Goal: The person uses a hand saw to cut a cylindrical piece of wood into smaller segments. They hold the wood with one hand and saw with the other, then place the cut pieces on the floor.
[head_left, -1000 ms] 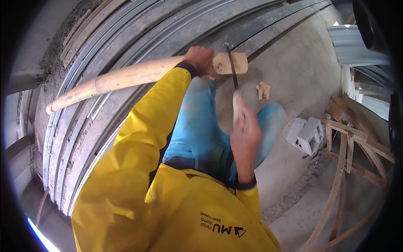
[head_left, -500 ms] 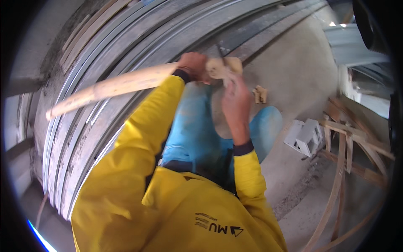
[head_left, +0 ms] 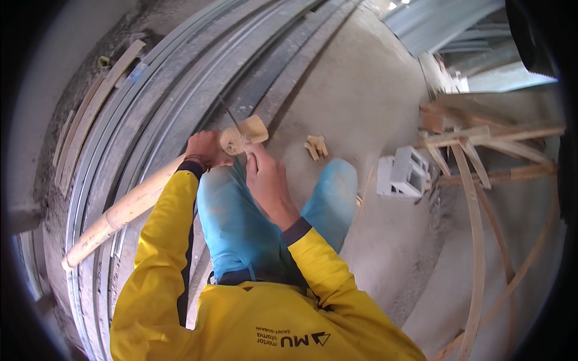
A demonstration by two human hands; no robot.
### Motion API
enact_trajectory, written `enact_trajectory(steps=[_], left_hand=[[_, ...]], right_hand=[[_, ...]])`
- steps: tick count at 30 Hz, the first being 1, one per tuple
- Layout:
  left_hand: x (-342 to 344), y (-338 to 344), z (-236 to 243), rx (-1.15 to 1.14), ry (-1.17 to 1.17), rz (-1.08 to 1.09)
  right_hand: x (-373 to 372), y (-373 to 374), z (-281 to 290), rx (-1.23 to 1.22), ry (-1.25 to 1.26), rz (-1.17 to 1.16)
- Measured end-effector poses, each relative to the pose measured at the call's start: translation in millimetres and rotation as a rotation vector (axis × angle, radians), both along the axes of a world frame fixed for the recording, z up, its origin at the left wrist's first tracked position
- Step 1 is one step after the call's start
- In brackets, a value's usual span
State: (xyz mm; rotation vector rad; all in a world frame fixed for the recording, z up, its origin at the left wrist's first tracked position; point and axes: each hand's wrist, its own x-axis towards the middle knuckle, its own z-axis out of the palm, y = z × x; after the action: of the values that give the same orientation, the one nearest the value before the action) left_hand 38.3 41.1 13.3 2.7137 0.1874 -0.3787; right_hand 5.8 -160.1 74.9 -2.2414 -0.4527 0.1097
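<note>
A long pale bamboo pole (head_left: 129, 209) slants up from the lower left across metal lengths. Near its far end, my left hand (head_left: 208, 148) is wrapped around it, above my left knee. My right hand (head_left: 268, 186) is closed on the near end of a tool with a thin dark blade (head_left: 229, 111), seemingly a knife; the handle is mostly hidden in my fingers. That blade crosses the pole's end, between a round pale face and a light, split-looking piece (head_left: 256, 128). Whether this piece is still joined to the pole I cannot tell.
Long grey metal profiles (head_left: 150, 90) run along the left and under the pole. Small wood offcuts (head_left: 315, 146) lie on the concrete floor past my knees. To the right stand a pale hollow block (head_left: 410, 171) and a wooden trestle-like frame (head_left: 475, 141).
The whole view has swung, so hands, pole and floor things sit further left. The pole slopes more steeply in the picture. Both hands keep their hold, with the blade still across the pole's end.
</note>
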Motion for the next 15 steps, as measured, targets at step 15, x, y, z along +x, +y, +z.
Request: enact_trajectory(steps=[15], left_hand=[[3.4,8.3,-16.7,0.033,0.001,-0.006]], right_hand=[[-35.8,-17.0,7.6,0.113,-0.01,-0.034]])
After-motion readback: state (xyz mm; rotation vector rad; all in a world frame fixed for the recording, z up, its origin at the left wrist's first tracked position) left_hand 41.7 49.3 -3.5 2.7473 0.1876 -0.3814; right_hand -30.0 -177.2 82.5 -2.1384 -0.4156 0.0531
